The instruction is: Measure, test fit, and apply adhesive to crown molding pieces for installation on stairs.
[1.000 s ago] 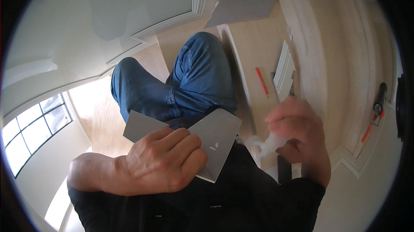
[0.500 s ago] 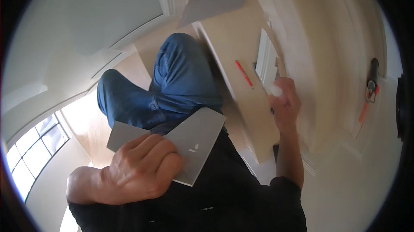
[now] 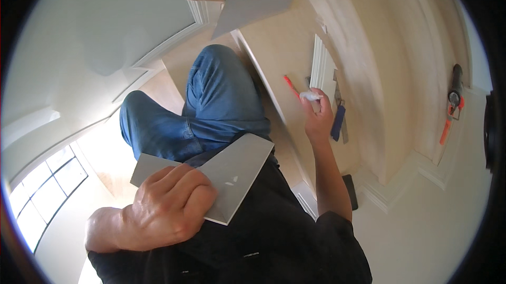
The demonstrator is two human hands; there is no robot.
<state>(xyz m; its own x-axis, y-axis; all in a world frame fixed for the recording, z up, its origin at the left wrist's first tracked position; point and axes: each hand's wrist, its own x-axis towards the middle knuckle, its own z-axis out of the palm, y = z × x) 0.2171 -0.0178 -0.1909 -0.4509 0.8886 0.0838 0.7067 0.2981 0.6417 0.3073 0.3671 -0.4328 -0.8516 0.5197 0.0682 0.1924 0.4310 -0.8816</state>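
My left hand [image 3: 171,202] is closed round a flat grey board piece [image 3: 240,170] with white edges, held above my lap. The board spreads in two wings like a V; my fingers cover where they meet, so I cannot tell if it is one piece or two. Small white marks show on its right wing. Reaching out over the light wood board, my right hand [image 3: 319,118] pinches a small whitish, translucent thing [image 3: 311,95], its kind unclear. Just left of those fingertips lies a red pencil [image 3: 290,84], and beyond them a white moulding piece [image 3: 321,62].
A blue-handled tool [image 3: 338,122] lies right of my right hand beside a thin metal strip [image 3: 345,132]. A dark flat phone-like object [image 3: 350,191] rests nearer. A caulking gun [image 3: 455,91] is at far right, a grey panel [image 3: 258,8] at the far end.
My right hand has moved left and slightly away from the blue-handled tool toward the pencil, carrying the whitish thing. The tool has come into sight. My left hand keeps its hold on the board.
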